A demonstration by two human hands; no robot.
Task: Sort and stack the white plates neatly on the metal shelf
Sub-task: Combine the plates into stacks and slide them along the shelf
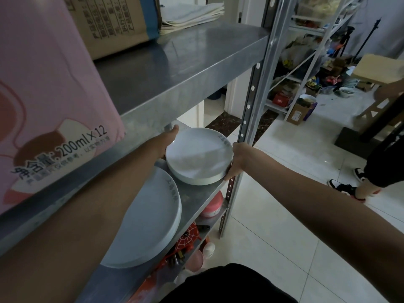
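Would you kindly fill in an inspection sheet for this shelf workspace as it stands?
Surface: metal shelf, bare steel beside the plates.
Job's things: small plates at the far end; large plates rest nearer the camera.
Clutter: pink carton and cardboard box on the upper level; pink tub below.
Grippers: left hand and right hand grip the small plates' opposite rims.
Cables: nothing seen.
Surroundings: tiled floor, second rack, another person's shoes.

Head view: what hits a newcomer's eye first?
The left hand and right hand hold the smaller white plate at the far end of the metal shelf. A larger white plate lies beside it, nearer the camera. A big pink carton fills the upper left on the tier above.
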